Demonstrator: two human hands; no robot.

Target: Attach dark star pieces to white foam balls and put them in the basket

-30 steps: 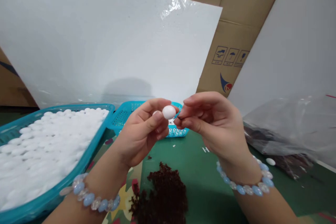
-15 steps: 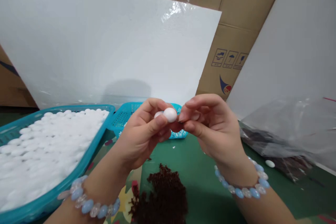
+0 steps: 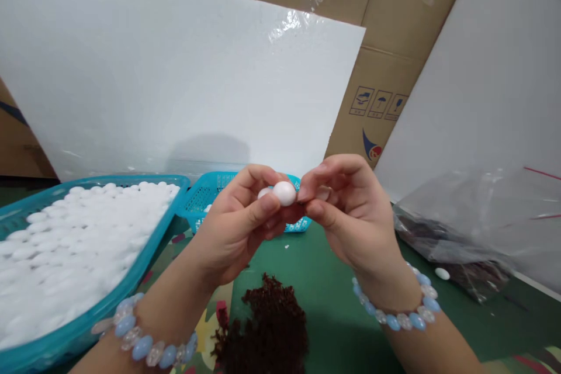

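Observation:
My left hand (image 3: 239,219) is closed, with a small white egg-shaped ball (image 3: 284,193) between thumb and fingers. A second white ball (image 3: 264,192) peeks out behind its thumb. From the other side my right hand (image 3: 350,207) meets the ball, its thumb and fingertips pinched at the ball's right end. What they grip is too small to make out; something pale shows among its fingers. Below the hands lies a heap of dark brown crumbly shreds (image 3: 274,330) on the green tabletop (image 3: 337,310).
On the left stands a large blue basket (image 3: 160,245) filled with white balls (image 3: 87,245). A smaller blue basket (image 3: 197,201) sits behind my hands. To the right are a clear plastic bag (image 3: 477,216) with dark brown stuff and a loose white ball (image 3: 442,273). A white board (image 3: 184,70) leans behind.
My right hand has come slightly left, its fingertips closer against the ball. The left hand keeps its grip. The whole view has shifted a little.

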